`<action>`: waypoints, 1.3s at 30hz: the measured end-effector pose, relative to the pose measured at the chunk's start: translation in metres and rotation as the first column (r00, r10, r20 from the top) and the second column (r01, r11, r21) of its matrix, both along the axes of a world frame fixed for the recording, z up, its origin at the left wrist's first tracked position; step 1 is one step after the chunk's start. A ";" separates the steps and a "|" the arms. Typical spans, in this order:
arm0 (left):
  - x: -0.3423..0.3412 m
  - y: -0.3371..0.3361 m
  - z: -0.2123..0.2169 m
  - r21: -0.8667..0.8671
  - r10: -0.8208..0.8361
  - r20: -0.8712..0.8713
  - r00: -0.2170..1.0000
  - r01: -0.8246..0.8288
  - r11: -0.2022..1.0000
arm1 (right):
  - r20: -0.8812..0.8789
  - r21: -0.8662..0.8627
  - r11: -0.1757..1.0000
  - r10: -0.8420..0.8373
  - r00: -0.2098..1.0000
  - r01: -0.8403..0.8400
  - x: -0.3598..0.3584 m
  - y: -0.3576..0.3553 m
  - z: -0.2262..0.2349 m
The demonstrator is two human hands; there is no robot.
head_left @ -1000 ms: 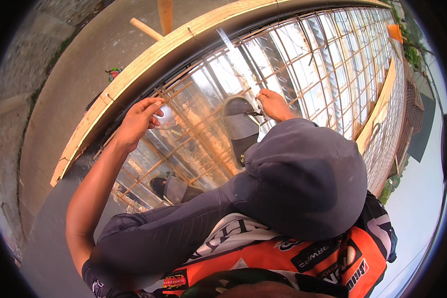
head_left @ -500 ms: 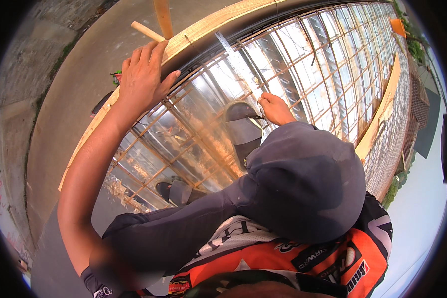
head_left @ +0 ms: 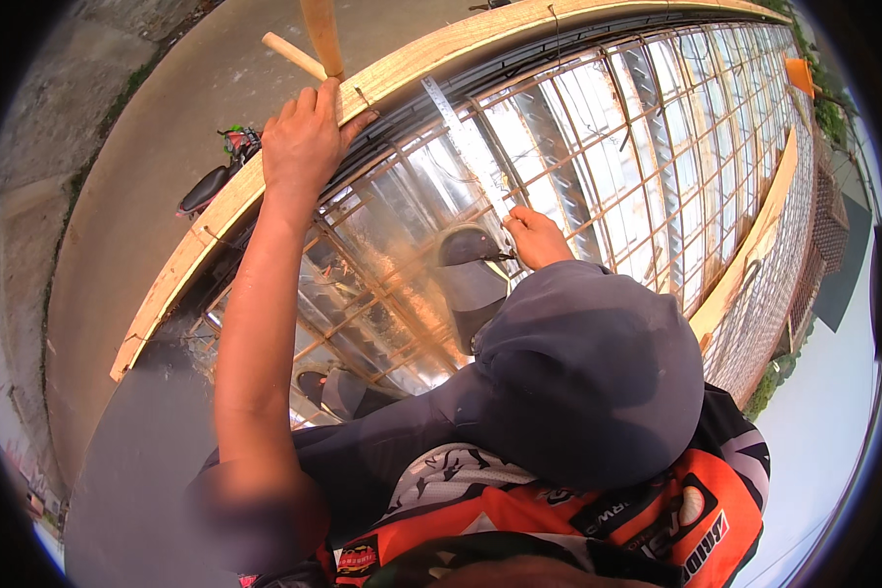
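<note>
The left hand (head_left: 306, 137) now curls its fingers over the board (head_left: 412, 67), upper left. The right hand (head_left: 539, 238) still pinches the silver strip (head_left: 465, 142).

A shiny ribbed metal deck (head_left: 588, 98) carries a grid of thin rusty rods (head_left: 578, 147), edged on one side by a long pale timber board (head_left: 407, 67). Dark shoes (head_left: 465, 245) stand within the grid, whether on rods or sheet is unclear, while a slim measuring strip (head_left: 465, 137) stretches across the rods; another timber length (head_left: 755, 245) runs along the right.
</note>
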State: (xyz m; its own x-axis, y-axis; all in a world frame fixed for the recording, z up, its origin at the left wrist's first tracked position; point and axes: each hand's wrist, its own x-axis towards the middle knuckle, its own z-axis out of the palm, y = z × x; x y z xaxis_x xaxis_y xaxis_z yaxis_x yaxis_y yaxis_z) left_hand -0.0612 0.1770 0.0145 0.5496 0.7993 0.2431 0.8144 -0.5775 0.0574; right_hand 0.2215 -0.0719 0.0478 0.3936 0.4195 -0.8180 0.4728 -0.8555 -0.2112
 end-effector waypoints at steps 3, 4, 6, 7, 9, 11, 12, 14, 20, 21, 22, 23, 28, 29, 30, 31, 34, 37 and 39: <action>0.004 0.001 0.008 -0.074 0.002 0.004 1.000 -0.002 0.997 | 0.002 0.006 1.000 -0.018 1.000 0.018 0.002 0.002 0.004; 0.004 0.003 0.007 -0.065 0.013 -0.006 1.000 -0.014 0.998 | 0.017 0.048 0.999 0.003 1.000 -0.004 0.004 0.001 -0.001; -0.001 -0.001 0.006 -0.056 0.041 -0.034 0.999 -0.043 0.997 | 0.039 0.122 0.991 0.048 0.998 -0.052 0.004 -0.006 -0.006; -0.003 -0.006 0.005 -0.061 0.013 -0.010 1.000 -0.013 0.998 | 0.029 0.108 0.993 0.051 0.998 -0.054 0.003 -0.013 -0.007; 0.000 -0.001 0.004 -0.034 -0.049 0.050 0.998 0.051 0.998 | 0.021 0.115 0.992 0.052 0.998 -0.054 0.006 -0.016 -0.013; 0.004 0.003 0.004 -0.054 -0.010 0.052 0.999 0.013 0.998 | 0.063 0.211 0.976 0.042 0.997 -0.055 0.011 -0.017 -0.019; 0.000 0.000 0.003 -0.056 0.004 0.074 0.997 0.000 0.998 | 0.067 0.237 0.969 0.047 0.997 -0.062 0.008 -0.016 -0.016; -0.006 0.005 0.001 -0.099 0.006 0.086 0.996 0.003 0.995 | 0.023 0.196 0.980 0.037 0.999 -0.041 0.003 -0.008 -0.012; -0.005 0.010 0.007 -0.042 -0.015 0.047 0.999 0.016 0.999 | 0.036 0.177 0.984 0.030 0.999 -0.036 0.011 -0.014 -0.025; -0.005 0.009 0.011 -0.059 -0.002 0.045 0.999 0.005 0.998 | 0.034 0.175 0.984 0.017 0.999 -0.023 0.009 -0.014 -0.023; -0.004 0.008 0.014 -0.184 0.040 0.023 0.999 -0.035 0.982 | 0.034 0.169 0.985 0.015 0.999 -0.020 0.007 -0.015 -0.021; -0.002 0.009 0.016 -0.306 0.078 -0.004 0.997 -0.075 0.949 | 0.035 0.163 0.986 0.013 0.999 -0.018 0.005 -0.016 -0.020; 0.005 0.016 0.037 -0.494 0.122 -0.132 0.984 -0.172 0.852 | 0.030 0.145 0.989 0.005 1.000 -0.010 -0.001 -0.007 -0.008; 0.007 0.013 0.038 -0.497 0.120 -0.111 0.987 -0.160 0.853 | 0.034 0.148 0.989 0.006 0.999 -0.011 0.002 -0.013 -0.012; 0.006 0.016 0.038 -0.489 0.121 -0.093 0.988 -0.151 0.859 | 0.032 0.163 0.986 0.008 0.999 -0.013 0.003 -0.012 -0.015; 0.005 0.016 0.034 -0.475 0.115 -0.085 0.990 -0.142 0.869 | 0.036 0.154 0.988 0.007 0.999 -0.012 0.004 -0.012 -0.015; 0.003 0.017 0.032 -0.490 0.128 -0.079 0.989 -0.150 0.858 | 0.015 0.157 0.987 0.016 1.000 -0.018 0.008 -0.013 -0.021; -0.001 0.019 0.033 -0.492 0.127 -0.057 0.990 -0.138 0.859 | -0.017 0.086 0.996 0.011 1.000 -0.010 0.008 -0.008 -0.019; -0.003 0.014 0.030 -0.448 0.115 0.049 0.992 -0.081 0.890 | -0.035 0.051 0.999 0.009 0.999 -0.007 0.010 -0.005 -0.017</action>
State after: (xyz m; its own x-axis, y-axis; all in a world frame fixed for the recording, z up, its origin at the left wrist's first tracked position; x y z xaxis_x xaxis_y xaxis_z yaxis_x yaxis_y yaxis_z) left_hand -0.0641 0.1915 0.0444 0.4571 0.8821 -0.1139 0.8494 -0.3950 0.3499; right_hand 0.2312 -0.0766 0.0304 0.3612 0.4639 -0.8089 0.4708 -0.8395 -0.2712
